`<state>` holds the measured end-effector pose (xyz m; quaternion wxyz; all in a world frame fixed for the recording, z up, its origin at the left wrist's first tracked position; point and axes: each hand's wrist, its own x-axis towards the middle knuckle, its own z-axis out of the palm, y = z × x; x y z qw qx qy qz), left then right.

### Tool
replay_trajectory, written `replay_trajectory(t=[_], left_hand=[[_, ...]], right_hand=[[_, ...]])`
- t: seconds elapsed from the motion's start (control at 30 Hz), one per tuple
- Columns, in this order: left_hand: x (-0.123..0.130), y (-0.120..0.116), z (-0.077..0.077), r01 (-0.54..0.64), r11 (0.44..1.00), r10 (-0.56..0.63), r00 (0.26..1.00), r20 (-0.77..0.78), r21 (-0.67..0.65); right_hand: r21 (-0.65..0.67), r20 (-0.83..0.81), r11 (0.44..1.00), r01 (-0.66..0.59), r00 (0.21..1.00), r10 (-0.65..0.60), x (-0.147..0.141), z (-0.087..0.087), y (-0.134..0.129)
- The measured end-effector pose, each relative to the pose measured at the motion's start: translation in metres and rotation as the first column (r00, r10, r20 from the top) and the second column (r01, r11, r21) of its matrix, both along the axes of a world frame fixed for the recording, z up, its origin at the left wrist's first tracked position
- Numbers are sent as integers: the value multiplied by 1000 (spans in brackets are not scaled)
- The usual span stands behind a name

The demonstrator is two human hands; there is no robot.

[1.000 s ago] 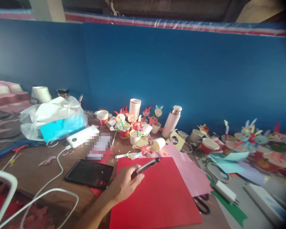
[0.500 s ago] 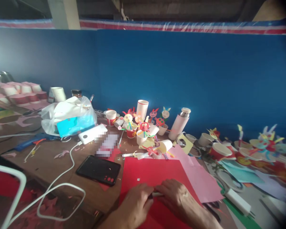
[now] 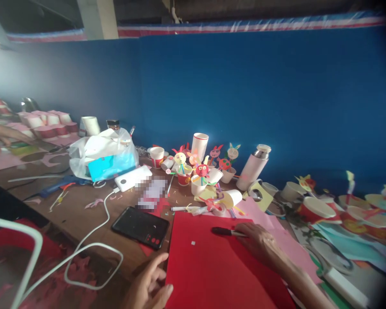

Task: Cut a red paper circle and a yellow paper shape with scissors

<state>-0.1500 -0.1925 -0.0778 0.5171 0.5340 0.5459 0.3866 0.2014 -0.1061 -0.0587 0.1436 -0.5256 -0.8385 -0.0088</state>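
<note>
Holding a black marker in the right hand, fingers closed round its near end, tip pointing left and lying low over the red card sheet – marker sits at the far part of the sheet, right of centre. Left hand rests at the sheet's near-left edge, fingers loosely spread, holding nothing, thumb touching the card edge. To do this step well, my read: keep that left hand pressing the sheet flat so it does not slide, and keep the pen stroke inside the bare red area. Edges – the sheet's left edge lies just beside a black phone; its far edge is close to a white pen and a tipped paper cup; a pink sheet sticks out from under the right side. Open room: most of the red surface toward the near side is bare, only a tiny white scrap on it. Left of the phone a white cable loops over the table – well apart from the hands. Craft cups and a flask stand far, against the blue wall.
</note>
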Motion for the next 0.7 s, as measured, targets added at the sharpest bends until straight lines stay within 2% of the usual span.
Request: replay_trajectory(t=[0.07, 0.13, 0.27, 0.37, 0.43, 0.53, 0.6, 0.7], left_hand=[[10, 2, -10, 3, 996, 19, 973, 231, -92], [17, 7, -16, -13, 994, 54, 926, 374, -110], [22, 17, -21, 33, 988, 36, 902, 431, -152], [26, 22, -18, 66, 983, 26, 872, 490, -169], [31, 25, -11, 111, 976, 16, 821, 570, -187], [37, 30, 11, 179, 958, 13, 751, 660, -223], [40, 35, 29, 196, 953, 6, 753, 658, -233], [41, 50, 49, 213, 948, -34, 808, 588, -238]], right_hand=[[0, -11, 1000, 10, 1000, -10, 1, -8, 2], [5, -24, 1000, 22, 999, -22, 4, -13, 2], [8, -47, 999, 40, 998, -39, 11, -17, 1], [-3, -58, 999, 53, 997, -53, 16, -15, -2], [-14, -62, 997, 72, 995, -73, 19, -12, -3], [-32, -66, 994, 109, 992, -110, 24, -7, -5], [-42, -68, 990, 135, 988, -137, 25, -4, -5], [-62, -70, 983, 172, 982, -177, 23, 2, -4]])
